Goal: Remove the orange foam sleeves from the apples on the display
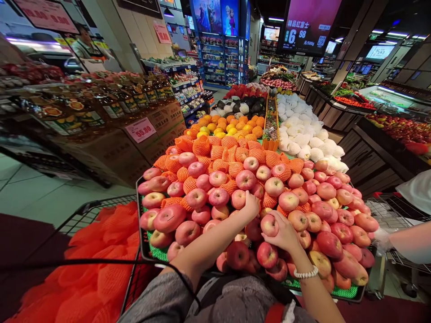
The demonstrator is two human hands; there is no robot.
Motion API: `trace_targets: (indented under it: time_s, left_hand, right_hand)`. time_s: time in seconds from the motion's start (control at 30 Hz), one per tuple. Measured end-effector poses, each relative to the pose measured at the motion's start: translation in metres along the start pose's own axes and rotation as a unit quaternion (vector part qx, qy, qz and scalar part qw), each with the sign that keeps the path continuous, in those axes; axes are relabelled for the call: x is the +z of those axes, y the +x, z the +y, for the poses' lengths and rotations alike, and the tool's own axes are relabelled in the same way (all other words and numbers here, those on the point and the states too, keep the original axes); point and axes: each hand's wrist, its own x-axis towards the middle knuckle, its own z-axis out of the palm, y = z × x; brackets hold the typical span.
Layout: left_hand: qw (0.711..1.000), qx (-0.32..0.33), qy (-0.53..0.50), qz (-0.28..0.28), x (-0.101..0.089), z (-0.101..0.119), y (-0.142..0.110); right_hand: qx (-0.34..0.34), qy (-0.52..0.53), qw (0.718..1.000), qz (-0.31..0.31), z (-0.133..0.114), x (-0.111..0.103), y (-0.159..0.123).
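A wide heap of red and yellow apples [187, 232] fills the black-edged display in front of me; some sit in orange foam nets [229, 154]. My left hand [252, 206] reaches into the middle of the heap, its fingers closed against the right side of a pinkish apple [238, 199]. Beside it, nearer to me, my right hand [284, 232] is wrapped round another apple [270, 225], whose front faces me. A white beaded bracelet circles the right wrist. Parts of the fingers of both hands are hidden behind the fruit.
At the lower left stands a wire cart [84, 207] full of red-orange foam nets [101, 255]. Another person's arm [411, 240] and a shopping cart [387, 208] are at the right. Oranges [249, 128] and white-netted fruit [299, 125] lie behind the apples; bottles [81, 112] stand on cartons at left.
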Motion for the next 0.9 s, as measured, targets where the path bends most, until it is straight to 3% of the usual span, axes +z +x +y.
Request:
trace_targets:
  time_s: [0.27,0.4,0.63,0.9]
  left_hand:
    - [0.998,0.02,-0.031,0.058,-0.029,-0.014,-0.032]
    - [0.989,0.008,-0.108,0.105,-0.044,-0.03,-0.049]
    - [0.93,-0.046,-0.317,0.179,-0.055,-0.051,-0.063]
    - [0.837,-0.075,-0.507,0.193,-0.053,-0.052,-0.048]
  right_hand:
    - [0.036,-0.004,0.988,0.147,0.009,0.008,-0.009]
    - [0.045,-0.016,0.983,0.177,0.015,0.011,-0.006]
    - [0.074,-0.084,0.992,0.065,0.011,0.016,0.015]
    - [0.041,-0.101,0.994,0.0,0.004,0.043,0.062]
